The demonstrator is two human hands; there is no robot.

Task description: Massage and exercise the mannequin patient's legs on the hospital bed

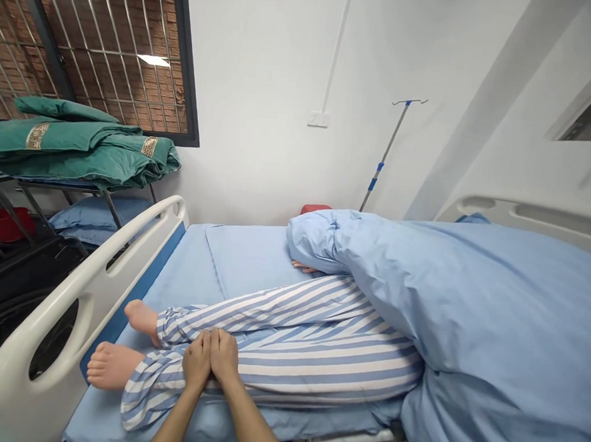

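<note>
My left hand (197, 360) and my right hand (224, 358) lie side by side on the blue-and-white striped trouser leg (317, 362) of a reclining figure, just above the ankle. Their fingers lie close together, and nothing shows in them. Two bare feet stick out of the trouser cuffs, the nearer foot (114, 366) just left of my hands and the other foot (142, 320) above it. A light blue blanket (494, 326) covers the figure's upper body. The figure's own hand (303, 267) barely shows under its edge.
A white bed rail (91, 295) stands at the left, beside the blue sheet (186, 288). Beyond it are a green folded quilt (70, 144), a blue pillow (93, 218) and a red basin (2, 223). An IV pole (387, 146) rises behind the bed.
</note>
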